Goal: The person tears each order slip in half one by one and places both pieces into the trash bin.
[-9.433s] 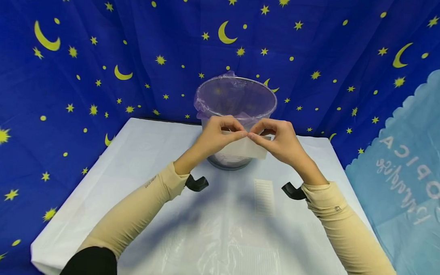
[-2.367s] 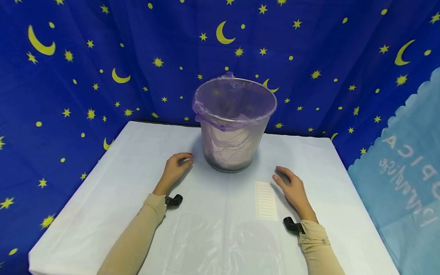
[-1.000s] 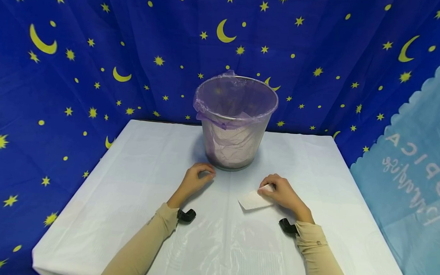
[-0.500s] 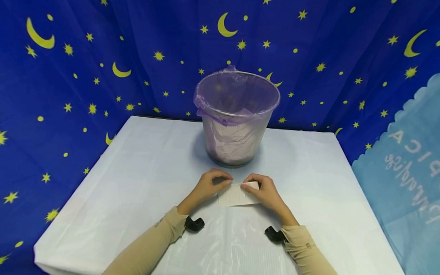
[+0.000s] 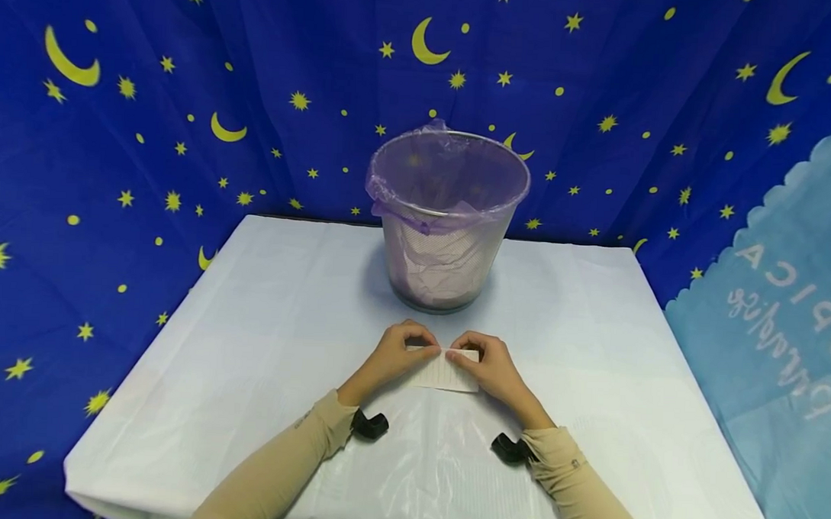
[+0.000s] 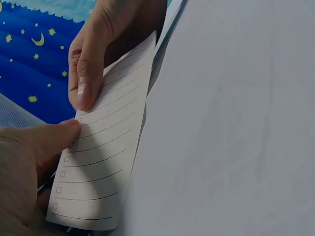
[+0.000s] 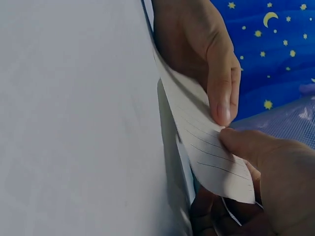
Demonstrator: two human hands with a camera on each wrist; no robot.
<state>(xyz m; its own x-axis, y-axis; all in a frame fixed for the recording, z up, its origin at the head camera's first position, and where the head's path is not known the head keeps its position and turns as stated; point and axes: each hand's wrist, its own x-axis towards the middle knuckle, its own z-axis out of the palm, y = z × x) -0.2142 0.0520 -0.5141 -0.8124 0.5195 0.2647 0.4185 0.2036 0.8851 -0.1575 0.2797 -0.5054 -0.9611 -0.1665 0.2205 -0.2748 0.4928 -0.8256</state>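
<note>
A narrow slip of lined checklist paper (image 5: pixel 444 377) is held just in front of the bin, its long edge turned away from me. My left hand (image 5: pixel 393 356) pinches that far edge between thumb and fingers, and my right hand (image 5: pixel 493 367) pinches it right beside, thumbs nearly meeting. In the left wrist view the checklist paper (image 6: pixel 101 162) shows ruled lines and a row of small boxes along the pinched edge. The right wrist view has the slip curving slightly, with left-hand fingers partly hidden behind it.
A mesh wastebasket (image 5: pixel 450 261) lined with a purple plastic bag (image 5: pixel 426 225) stands at the back of the white-covered table (image 5: pixel 298 286). Behind hangs a blue curtain (image 5: pixel 326 50) with moons and stars; a light blue cloth (image 5: pixel 799 303) hangs at the right.
The paper lay flat earlier; the right hand picked it up, turned it sideways and brought it left. The left hand came over and now pinches it too, both hands close together.
</note>
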